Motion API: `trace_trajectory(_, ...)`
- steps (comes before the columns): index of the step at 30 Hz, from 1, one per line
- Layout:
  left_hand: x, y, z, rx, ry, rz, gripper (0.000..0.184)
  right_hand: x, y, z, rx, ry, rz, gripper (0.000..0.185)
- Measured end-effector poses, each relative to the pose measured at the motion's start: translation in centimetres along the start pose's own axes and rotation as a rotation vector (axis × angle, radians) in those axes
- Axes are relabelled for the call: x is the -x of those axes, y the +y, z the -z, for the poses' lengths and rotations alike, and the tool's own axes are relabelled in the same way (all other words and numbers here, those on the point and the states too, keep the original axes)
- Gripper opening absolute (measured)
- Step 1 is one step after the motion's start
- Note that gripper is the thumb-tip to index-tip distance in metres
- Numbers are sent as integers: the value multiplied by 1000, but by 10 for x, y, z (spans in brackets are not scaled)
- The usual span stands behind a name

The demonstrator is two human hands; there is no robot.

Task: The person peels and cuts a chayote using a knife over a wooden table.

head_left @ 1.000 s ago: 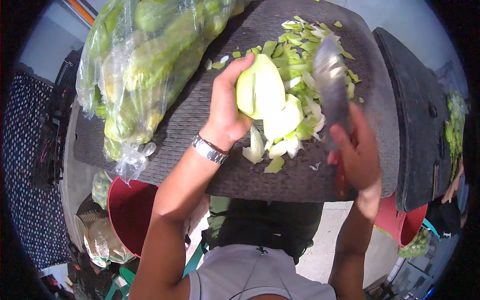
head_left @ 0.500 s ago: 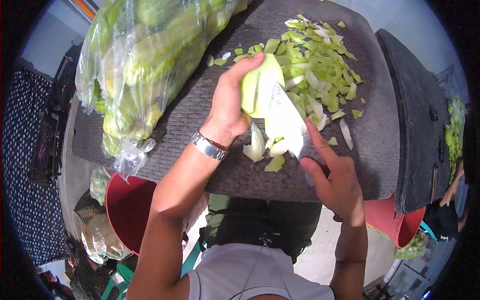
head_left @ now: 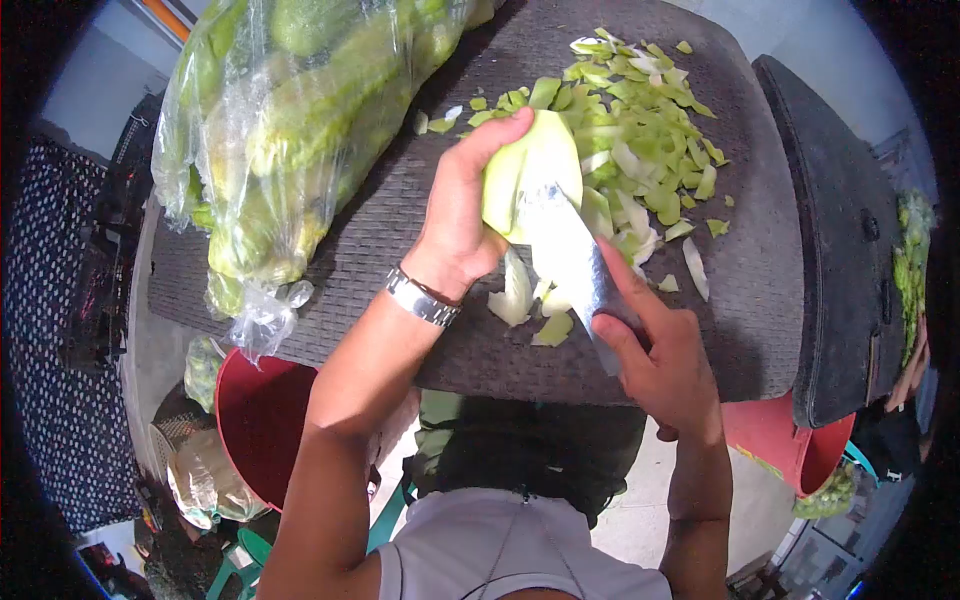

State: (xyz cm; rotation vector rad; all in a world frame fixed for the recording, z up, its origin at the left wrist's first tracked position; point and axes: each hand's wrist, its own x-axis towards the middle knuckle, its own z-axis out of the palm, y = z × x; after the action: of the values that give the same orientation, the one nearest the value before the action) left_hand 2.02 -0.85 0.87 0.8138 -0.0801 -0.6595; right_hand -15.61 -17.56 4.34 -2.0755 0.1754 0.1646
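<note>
A pale green peeled vegetable (head_left: pixel 510 180) is held in my left hand (head_left: pixel 462 205), with the thumb on its top edge. My right hand (head_left: pixel 665 360) grips a broad-bladed knife (head_left: pixel 578 265), its index finger laid along the blade. The knife's tip lies against the vegetable's face, and glare washes out part of the blade and the flesh. Green and white peelings (head_left: pixel 655 130) are heaped beyond and to the right of the vegetable, with a few pieces nearer me on the dark woven tabletop (head_left: pixel 480 355).
A clear plastic bag of green vegetables (head_left: pixel 300 130) lies at the table's left. Red tubs (head_left: pixel 262 420) stand below both sides of the table. A dark board or chair back (head_left: pixel 840 250) is at the right, beside more bagged greens (head_left: pixel 912 270).
The knife came down from above the peelings at the right onto the vegetable, and its tip has since shifted slightly lower on it. My left hand has barely moved.
</note>
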Motion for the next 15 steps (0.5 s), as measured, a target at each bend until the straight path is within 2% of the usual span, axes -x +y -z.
trace_trajectory(6,2,3,-1,52,12,-31,52,6,8,-1,71,62,63,62)
trace_trajectory(9,3,3,-5,86,30,-56,51,6,10,-9,118,224,155,62)
trace_trajectory(11,4,1,-8,84,55,-87,50,9,5,-12,205,244,197,62)
trace_trajectory(13,3,-2,-7,70,43,-121,50,15,-6,-10,327,144,175,61)
trace_trajectory(15,2,-2,-7,49,33,-133,50,13,-2,-13,319,246,223,60)
